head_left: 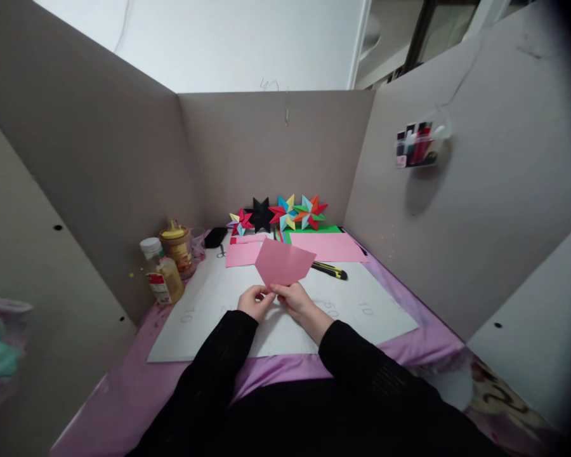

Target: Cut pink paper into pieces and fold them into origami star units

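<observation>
A pink sheet of paper (285,261) is held up above the white board (285,330), its lower corner between my fingers. My left hand (255,302) pinches that corner from the left, fingers closed. Beside it, my right hand (292,299) grips the paper with the thumb on top and the fingers beneath. The two hands nearly touch. A faint crease runs down the paper. Behind it lie more pink sheets, one at the right (335,246) and a smaller one at the left (242,255). A black and yellow utility knife (330,271) rests right of the held paper.
Several folded paper stars (287,212) stand along the back panel (276,146). At the left are a glue bottle (164,276), a brown jar (178,251), a clear cup (198,243), a black phone-like object (216,237) and small scissors (222,251). Purple cloth (428,343) covers the table.
</observation>
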A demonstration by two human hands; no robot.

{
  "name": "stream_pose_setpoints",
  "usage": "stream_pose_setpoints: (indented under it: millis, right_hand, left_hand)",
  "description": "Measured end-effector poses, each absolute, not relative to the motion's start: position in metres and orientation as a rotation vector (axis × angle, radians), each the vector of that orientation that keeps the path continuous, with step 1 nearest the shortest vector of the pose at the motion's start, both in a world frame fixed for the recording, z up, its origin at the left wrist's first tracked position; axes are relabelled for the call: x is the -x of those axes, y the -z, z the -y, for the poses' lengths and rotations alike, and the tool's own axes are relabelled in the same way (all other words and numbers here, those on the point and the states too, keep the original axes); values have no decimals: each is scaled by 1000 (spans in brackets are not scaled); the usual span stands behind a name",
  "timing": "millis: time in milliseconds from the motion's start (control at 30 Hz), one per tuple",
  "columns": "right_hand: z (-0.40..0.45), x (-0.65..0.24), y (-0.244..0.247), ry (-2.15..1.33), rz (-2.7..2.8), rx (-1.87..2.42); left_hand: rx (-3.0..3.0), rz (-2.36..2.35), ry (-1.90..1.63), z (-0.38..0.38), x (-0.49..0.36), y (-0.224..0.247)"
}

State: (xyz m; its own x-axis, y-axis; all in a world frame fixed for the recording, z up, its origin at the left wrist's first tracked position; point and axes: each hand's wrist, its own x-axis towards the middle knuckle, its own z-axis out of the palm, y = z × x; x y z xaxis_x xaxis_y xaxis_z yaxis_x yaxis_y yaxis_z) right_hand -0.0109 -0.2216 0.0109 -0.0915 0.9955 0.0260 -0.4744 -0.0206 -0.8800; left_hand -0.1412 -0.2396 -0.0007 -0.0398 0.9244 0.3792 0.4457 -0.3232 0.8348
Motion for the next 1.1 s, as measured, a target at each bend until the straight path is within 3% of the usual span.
stream_pose_setpoints:
  millis: [233,633,733,833,900,1100]
  right_hand:
    - [214,6,-8,-1392,762,754]
    - [191,-63,-26,-858,752,854]
    - [209,-68,-38,-654,1055,876]
    - [224,-59,-43,-110,2055,749]
    - [225,-49,-37,133,2345,651]
    - [205,-39,-5,125,2441,616]
  left_hand:
    - [-1734,-1489,-1289,237,144,2]
    - [-1614,-1653,-1201,239,157,-2]
    - [-1583,-1697,-1170,236,160,-5]
    - [-1602,-1720,-1104,234,161,-5]
    - [-1644,-1730,-1041,235,161,-6]
    - [-1959,-1820,-900,255,172,-18]
